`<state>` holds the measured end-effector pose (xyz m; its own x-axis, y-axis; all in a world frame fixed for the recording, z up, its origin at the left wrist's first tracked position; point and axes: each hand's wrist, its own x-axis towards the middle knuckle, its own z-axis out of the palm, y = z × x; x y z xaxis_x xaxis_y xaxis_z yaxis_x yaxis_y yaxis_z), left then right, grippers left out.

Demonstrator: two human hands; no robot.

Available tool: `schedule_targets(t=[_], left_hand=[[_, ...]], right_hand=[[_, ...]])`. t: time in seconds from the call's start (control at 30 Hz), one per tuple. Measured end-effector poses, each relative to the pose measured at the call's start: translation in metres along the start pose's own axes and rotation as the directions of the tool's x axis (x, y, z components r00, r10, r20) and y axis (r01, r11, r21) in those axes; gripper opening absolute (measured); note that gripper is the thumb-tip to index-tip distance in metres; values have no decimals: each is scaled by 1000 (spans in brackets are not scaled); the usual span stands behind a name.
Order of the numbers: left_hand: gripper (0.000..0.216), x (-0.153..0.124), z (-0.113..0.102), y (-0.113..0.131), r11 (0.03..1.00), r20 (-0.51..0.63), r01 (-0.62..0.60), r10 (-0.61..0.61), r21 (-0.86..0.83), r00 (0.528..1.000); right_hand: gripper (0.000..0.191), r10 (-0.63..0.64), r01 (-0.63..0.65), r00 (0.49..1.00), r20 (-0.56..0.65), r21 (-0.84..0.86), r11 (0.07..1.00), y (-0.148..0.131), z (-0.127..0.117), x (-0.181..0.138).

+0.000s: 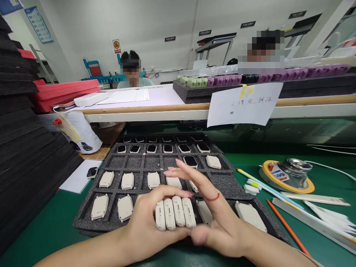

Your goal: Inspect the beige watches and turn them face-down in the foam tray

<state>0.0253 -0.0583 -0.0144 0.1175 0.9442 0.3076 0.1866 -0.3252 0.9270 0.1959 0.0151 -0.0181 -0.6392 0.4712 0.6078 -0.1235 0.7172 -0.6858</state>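
Observation:
My left hand is closed around a row of several cream smartwatch cases, stacked side by side with their slotted edges towards me. Just right of the row is my right hand, its fingers stretched out and apart and its thumb blurred near the row's lower end. Whether that thumb touches the cases I cannot tell. Beneath both hands lies a dark grey foam tray with square compartments. Cream watch cases lie back up in its nearer rows; others, with black screens up, fill farther ones. My hands hide part of the tray.
Black foam sheets are stacked high at left. To the right are a tape roll with a metal-topped glass jar, an orange stick and white swabs. A shelf crosses ahead; two people sit beyond.

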Motion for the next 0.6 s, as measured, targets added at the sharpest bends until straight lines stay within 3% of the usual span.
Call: schedule_targets(t=[0.1, 0.2, 0.3, 0.47, 0.6], left_hand=[[47, 0, 1, -1, 982, 4, -164, 164, 97, 986], [53, 2, 2, -2, 930, 8, -302, 307, 208, 952], [55, 4, 1, -4, 896, 32, -358, 363, 262, 931], [52, 4, 1, -5, 870, 58, -384, 385, 309, 921], [44, 3, 1, -5, 891, 36, -346, 352, 294, 935]], right_hand=[[62, 300, -274, 952, -59, 269, 923, 5, 0, 1], [62, 445, -406, 895, 19, 445, 798, 8, 2, 3], [65, 484, -494, 862, 150, 463, 736, 4, 2, 5], [73, 514, -591, 807, 292, 378, 713, -7, -3, 6], [84, 452, -557, 830, 326, 453, 696, -7, -1, 4]])
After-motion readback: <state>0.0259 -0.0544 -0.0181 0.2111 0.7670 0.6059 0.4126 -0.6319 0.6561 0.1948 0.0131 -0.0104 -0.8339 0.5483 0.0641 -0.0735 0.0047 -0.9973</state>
